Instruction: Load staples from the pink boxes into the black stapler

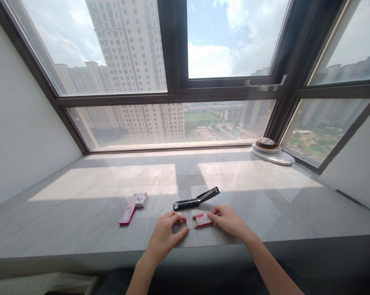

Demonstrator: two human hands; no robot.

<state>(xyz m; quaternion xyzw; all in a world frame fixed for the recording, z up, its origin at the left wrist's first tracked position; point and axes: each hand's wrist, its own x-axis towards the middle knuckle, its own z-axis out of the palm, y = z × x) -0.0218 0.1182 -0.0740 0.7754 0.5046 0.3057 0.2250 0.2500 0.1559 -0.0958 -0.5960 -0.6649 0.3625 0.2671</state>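
My right hand [226, 219] pinches the right end of a small red and white box [203, 219], which looks like a staple box. Its left end seems open, with a dark edge and a reddish flap showing. My left hand [169, 229] is curled just left of that box, thumb and index finger bent around something thin and pale that I cannot make out. Just behind both hands lies a black stapler [186, 203], its top arm swung up and back to the right, with the metal inside showing.
On the left, a small white box [141, 199] sits against a flat pink and white box [128, 214]. A stack of plates [271, 150] stands in the far right corner by the window frame [172, 98]. The grey sill [89, 221] ends in a front edge close to my wrists.
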